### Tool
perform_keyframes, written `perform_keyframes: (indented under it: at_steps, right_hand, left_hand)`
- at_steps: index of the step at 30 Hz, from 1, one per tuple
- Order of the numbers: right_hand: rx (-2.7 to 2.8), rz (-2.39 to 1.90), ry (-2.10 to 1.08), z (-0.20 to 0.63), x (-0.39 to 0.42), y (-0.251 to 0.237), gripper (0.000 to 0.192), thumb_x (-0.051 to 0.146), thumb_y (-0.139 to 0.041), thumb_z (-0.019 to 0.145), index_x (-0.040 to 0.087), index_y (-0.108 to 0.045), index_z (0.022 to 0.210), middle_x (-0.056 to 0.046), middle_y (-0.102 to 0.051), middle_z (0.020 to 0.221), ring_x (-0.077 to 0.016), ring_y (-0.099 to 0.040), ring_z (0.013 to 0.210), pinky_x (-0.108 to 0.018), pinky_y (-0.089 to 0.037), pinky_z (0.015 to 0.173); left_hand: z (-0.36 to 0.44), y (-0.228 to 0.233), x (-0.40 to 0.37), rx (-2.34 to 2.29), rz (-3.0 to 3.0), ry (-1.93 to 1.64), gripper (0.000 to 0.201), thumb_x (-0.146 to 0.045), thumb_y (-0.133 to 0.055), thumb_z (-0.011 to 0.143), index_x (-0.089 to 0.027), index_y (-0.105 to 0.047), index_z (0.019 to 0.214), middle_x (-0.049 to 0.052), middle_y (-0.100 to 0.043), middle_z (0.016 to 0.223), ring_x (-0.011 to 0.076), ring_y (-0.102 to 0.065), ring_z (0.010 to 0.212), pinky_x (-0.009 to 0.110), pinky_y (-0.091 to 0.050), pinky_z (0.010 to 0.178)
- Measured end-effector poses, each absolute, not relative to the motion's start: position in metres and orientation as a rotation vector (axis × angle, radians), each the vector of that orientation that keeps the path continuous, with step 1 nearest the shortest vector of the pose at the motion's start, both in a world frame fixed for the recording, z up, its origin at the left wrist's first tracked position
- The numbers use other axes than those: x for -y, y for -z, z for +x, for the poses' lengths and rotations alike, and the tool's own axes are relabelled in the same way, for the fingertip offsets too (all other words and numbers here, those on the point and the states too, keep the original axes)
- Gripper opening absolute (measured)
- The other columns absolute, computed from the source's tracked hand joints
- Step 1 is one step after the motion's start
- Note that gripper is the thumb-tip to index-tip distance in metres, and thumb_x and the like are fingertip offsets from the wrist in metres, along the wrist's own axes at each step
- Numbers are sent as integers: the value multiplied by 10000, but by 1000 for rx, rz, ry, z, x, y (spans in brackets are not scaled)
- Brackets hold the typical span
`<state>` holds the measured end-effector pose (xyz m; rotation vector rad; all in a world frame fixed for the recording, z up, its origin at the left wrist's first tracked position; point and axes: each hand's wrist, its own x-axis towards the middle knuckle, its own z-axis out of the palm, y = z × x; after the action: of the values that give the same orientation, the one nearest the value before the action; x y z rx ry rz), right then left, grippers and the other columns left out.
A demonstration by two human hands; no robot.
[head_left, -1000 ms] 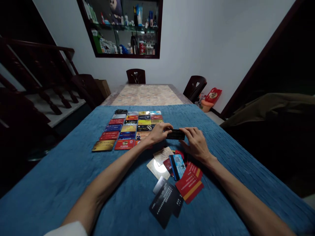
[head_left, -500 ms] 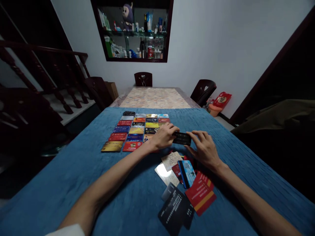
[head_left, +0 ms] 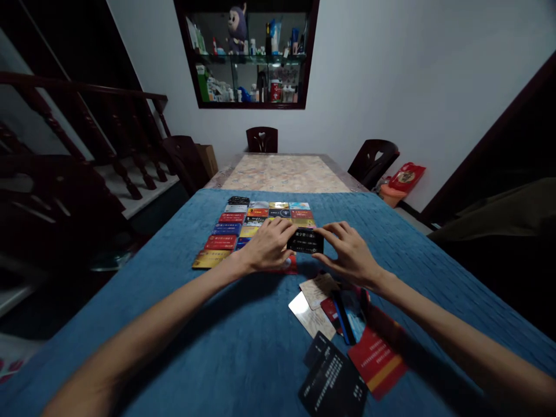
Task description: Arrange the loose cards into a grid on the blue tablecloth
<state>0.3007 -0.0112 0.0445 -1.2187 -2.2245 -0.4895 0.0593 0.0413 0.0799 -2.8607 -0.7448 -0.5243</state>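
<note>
Mid-frame, you hold up a black card [head_left: 306, 241], left hand [head_left: 268, 244] and right hand [head_left: 351, 251] pinched closed at its ends. Moving it calls for matched grips.

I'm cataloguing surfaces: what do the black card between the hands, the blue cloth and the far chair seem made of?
Black card: probably smooth plastic, as it looks thin, flat and stiff. Blue cloth: matte textile, by its finely ridged, creased surface; fibre unclear. Far chair: perhaps dark-stained wood, judging by its reddish-brown tone and cut-out back.
</note>
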Motion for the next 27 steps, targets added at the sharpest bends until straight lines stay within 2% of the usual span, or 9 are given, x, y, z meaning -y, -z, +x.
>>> perform_keyframes:
  at_steps: [5,10,16,20,27]
  right_hand:
    - [2308,-1145,443,280,-17,-53,533,458,-598,883,219,-535,1356,-149,-623,1116,-319,-519,1013,-461,-486,809]
    - [2409,-1095,398,255,-52,-61,501,375,-617,855,182,-548,1313,-163,-610,1139,-323,-508,1030,-483,-492,868]
    - [2467,-1075,304,226,-99,-68,467,359,-633,848,204,-571,1284,-139,-607,1117,-299,-512,980,-452,-494,830]
    - [2468,-1163,240,208,-134,-71,455,390,-675,836,191,-608,1240,-144,-610,1087,-309,-516,998,-430,-493,813]
    - [2482,-1379,160,178,-182,-77,472,395,-668,865,187,-596,1282,-134,-638,1138,-302,-528,1073,-381,-460,867]
  left_hand:
    - [35,-87,-55,796,-2815,443,402,-265,-611,843,-127,-552,1217,170,-592,1199,321,-524,1125,465,-434,957]
    - [9,-89,-78,859,-2784,380,441,-241,-602,835,-120,-529,1253,178,-580,1232,327,-532,1144,457,-451,937]
    - [-19,-92,-111,1017,-2745,350,419,-213,-612,822,-129,-544,1227,167,-586,1220,313,-547,1115,439,-471,902]
    - [-33,-94,-138,1107,-2709,322,389,-204,-602,821,-136,-558,1201,154,-584,1231,301,-554,1104,417,-481,887]
    - [-45,-92,-189,1220,-2675,262,387,-185,-587,798,-135,-575,1182,135,-597,1190,285,-574,1075,382,-493,907]
